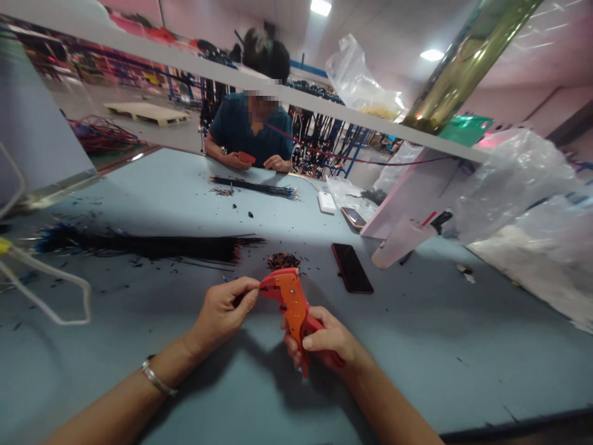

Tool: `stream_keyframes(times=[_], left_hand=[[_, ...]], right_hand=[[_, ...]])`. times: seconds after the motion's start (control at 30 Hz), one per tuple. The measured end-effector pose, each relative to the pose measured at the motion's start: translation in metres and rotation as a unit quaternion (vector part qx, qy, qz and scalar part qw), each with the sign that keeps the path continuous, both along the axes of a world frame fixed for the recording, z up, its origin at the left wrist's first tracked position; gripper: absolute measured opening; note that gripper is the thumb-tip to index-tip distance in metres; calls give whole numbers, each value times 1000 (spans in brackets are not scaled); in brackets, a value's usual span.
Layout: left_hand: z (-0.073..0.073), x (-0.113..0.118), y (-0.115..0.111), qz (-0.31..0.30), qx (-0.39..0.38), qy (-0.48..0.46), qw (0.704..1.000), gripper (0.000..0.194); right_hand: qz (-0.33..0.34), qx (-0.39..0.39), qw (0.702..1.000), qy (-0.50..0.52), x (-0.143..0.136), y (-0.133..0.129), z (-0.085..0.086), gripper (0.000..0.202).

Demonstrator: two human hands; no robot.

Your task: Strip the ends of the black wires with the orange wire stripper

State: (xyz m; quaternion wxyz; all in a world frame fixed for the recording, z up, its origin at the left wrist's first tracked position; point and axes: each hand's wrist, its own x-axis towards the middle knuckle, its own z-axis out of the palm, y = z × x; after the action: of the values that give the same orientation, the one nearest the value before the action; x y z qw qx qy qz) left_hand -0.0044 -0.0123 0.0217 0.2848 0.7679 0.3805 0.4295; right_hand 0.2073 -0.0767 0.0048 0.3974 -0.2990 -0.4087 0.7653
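Note:
My right hand (324, 340) grips the handles of an orange and red wire stripper (291, 303), its jaws pointing left. At those jaws, my left hand (229, 307) is pinched closed, thumb against fingers. Whatever it pinches is too small or hidden to make out. Just beyond the tool lies a small pile of cut wire bits (283, 261). A long bundle of black wires (171, 246) stretches across the table to the left, with blue ends at its far left and reddish ends near the pile.
A dark phone (352, 267) and a translucent cup (402, 242) stand at right. Across the table (440, 346) sits a person (252, 130) holding something red, behind another wire bundle (254, 187). A bent white wire loop (86, 296) juts in at left.

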Motion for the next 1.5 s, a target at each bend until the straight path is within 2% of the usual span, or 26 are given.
stream_keyframes(times=[0.27,0.63,0.93,1.5], left_hand=[[-3,0,0,-8,0,-8,1000,23],[-1,-1,1,7,-19,-13,1000,24],[-5,0,2,19,-28,0,999,27],[-4,1,2,25,-42,-10,999,25]], right_hand=[[7,-5,1000,12,0,0,0,41],[-8,3,1000,11,-4,0,-2,37],[4,-10,1000,16,-1,1,-8,38],[-11,0,1000,8,-4,0,-4,37]])
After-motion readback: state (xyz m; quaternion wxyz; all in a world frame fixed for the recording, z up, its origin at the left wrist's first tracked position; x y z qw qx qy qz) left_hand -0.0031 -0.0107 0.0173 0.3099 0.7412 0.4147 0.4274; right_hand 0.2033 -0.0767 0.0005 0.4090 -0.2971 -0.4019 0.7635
